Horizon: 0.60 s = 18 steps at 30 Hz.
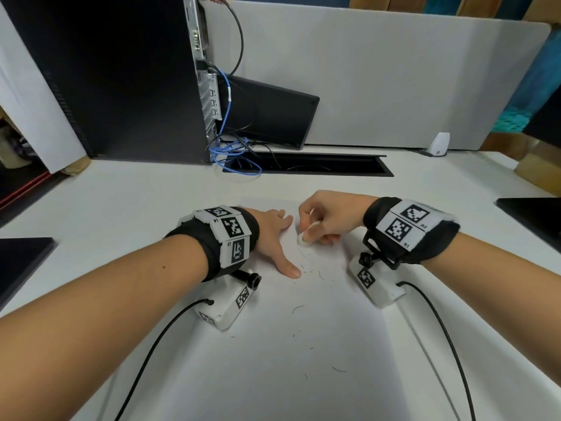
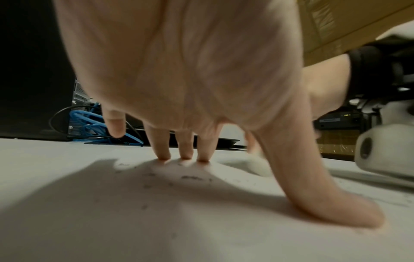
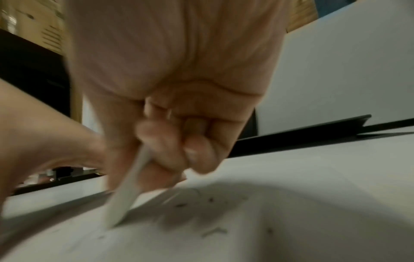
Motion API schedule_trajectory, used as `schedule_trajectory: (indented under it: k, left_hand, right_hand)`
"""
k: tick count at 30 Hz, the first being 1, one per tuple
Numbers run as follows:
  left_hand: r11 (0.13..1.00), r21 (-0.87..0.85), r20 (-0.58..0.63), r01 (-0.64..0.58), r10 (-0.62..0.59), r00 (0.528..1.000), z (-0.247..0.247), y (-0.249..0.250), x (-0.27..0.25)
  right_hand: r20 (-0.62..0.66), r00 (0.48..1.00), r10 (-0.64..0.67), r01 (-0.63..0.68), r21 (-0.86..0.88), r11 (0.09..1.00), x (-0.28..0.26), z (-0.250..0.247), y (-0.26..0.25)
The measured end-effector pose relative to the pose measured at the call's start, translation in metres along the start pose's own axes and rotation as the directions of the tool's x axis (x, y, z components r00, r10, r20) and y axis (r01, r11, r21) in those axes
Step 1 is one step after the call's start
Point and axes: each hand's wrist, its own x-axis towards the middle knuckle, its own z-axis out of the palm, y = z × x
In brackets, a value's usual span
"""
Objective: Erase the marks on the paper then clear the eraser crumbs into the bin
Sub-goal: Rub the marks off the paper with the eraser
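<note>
**Erasing in progress: eraser handling and paper restraint**

Head view. Right hand (image 1: 329, 218) pinches a small white eraser (image 1: 304, 237) between thumb and fingertips, its lower end down on the paper (image 1: 318, 314). Left hand (image 1: 271, 235) lies just left of the eraser, fingers straight and spread, pressing the sheet flat on the white table (image 1: 121, 202). Dark eraser crumbs (image 1: 315, 273) are scattered on the paper from just below the eraser towards the person. Faint marks sit right at the eraser tip (too small to read). No bin is visible.

Left wrist view. Fingertips (image 2: 164, 156) and thumb (image 2: 349, 209) of the left hand bear on the paper; crumbs (image 2: 195, 177) lie beneath the palm. The eraser is only a white blur behind the thumb.

Right wrist view. The eraser (image 3: 127, 198) is tilted, one corner touching the paper, the upper part buried in the curled fingers (image 3: 199, 156). Crumbs (image 3: 212, 232) lie just beside the tip.

Judgement. The eraser looks light, slightly rubbery and grippy; a pinch low on its sides, close to the working end, should stop it flexing. The paper is thin and will probably buckle or tear unless held down near the eraser. The crumbs are weightless and roll easily, so sweep them gently.
</note>
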Motion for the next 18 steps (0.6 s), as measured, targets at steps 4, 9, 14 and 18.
schedule_trajectory:
  k: [4,9,14,18]
  left_hand:
    - [1.0,0.005,0.029,0.007,-0.007,1.0,0.0,-0.002,0.003]
    - [1.0,-0.007,0.028,-0.003,0.003,1.0,0.001,-0.002,0.003]
    - [1.0,0.001,0.025,0.01,-0.01,1.0,0.0,0.0,0.001]
    - [1.0,-0.018,0.02,-0.009,0.009,1.0,0.0,-0.001,0.002]
  right_hand:
    - [0.087,0.995,-0.05,0.052,-0.017,0.998,-0.005,0.01,-0.003]
    - [-0.156,0.984,-0.084,0.06,-0.152,0.987,0.003,0.01,-0.005]
    - [0.155,0.987,-0.033,0.06,-0.171,0.983,-0.012,0.004,-0.012]
    - [-0.022,0.996,-0.083,0.072,-0.298,0.952,0.002,0.003,-0.015]
